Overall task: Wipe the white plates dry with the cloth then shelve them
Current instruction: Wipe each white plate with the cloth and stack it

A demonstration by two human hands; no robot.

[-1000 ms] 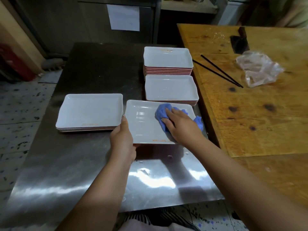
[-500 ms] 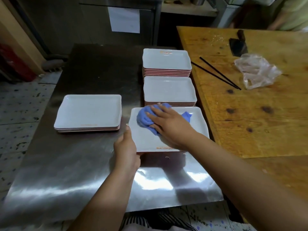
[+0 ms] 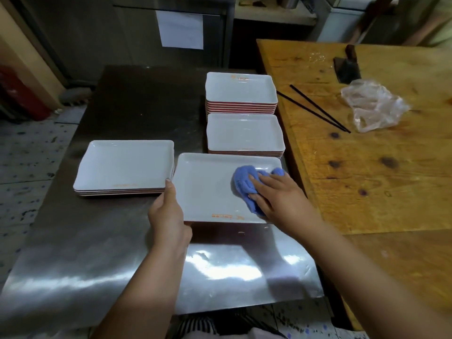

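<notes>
A: What has changed since half a second ago?

B: The blue cloth (image 3: 247,184) has slid from the plate's 10 o'clock corner over to its 3 o'clock side, and the right hand (image 3: 281,196) has gone with it. The white plate (image 3: 208,189) now sits closer to the short stack (image 3: 124,165) at its 9 o'clock, nearly touching it.

A: And the fingers?

B: The right hand's fingers (image 3: 256,182) are spread fairly flat, pressing down on the cloth rather than clenching it; a lobe of cloth pokes out past them at 1 o'clock. The left hand (image 3: 168,211) pinches the plate's 8 o'clock corner, thumb on the rim, the other fingers hidden under the plate.

A: Where is the plate itself?

B: On the steel table (image 3: 97,253), with its near edge seemingly raised. At its 12 o'clock stand two more stacks, the nearer stack (image 3: 244,133) low, the farther stack (image 3: 241,90) taller. The wooden table (image 3: 379,179) lies at 3 o'clock.
</notes>
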